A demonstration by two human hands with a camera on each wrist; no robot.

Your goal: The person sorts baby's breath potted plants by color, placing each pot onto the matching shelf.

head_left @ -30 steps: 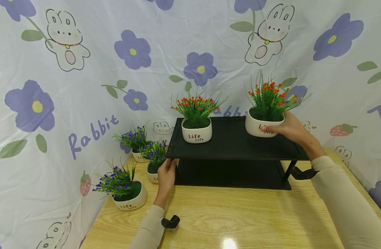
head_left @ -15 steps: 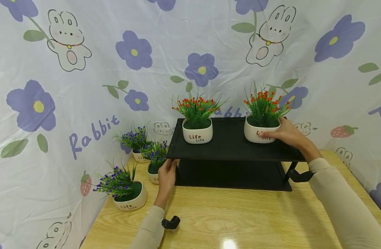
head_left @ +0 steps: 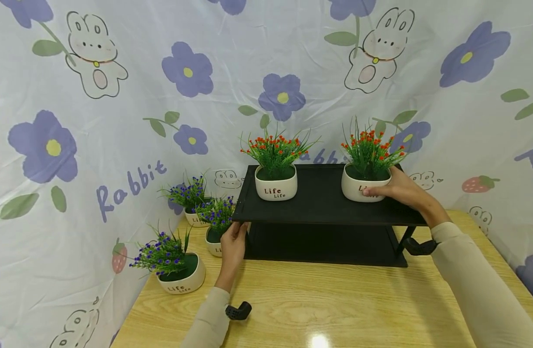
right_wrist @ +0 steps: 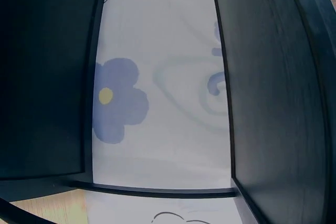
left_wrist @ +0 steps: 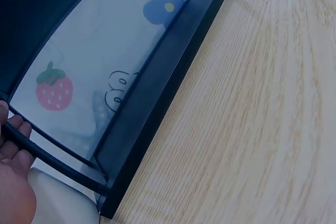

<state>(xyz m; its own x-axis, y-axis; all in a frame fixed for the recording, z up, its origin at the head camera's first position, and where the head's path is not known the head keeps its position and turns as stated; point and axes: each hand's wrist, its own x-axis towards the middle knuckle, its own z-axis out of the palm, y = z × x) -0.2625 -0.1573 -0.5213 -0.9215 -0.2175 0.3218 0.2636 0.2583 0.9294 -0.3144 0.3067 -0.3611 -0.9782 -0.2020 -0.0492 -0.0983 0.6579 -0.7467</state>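
Our R hand clamps its fingers on the R red-flowered pot, upright atop the black rack, prob. keeping it straight; our L hand curls its fingers round the L post, prob. bracing the rack (blue-flowered pots stand nearby on the worktop).

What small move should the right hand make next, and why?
Probably loosen the right hand and draw it back: the red-flowered pot it grips looks upright and seated on the top shelf of the black rack, where another red-flowered pot stands unheld, while the left hand grips the rack's left side.
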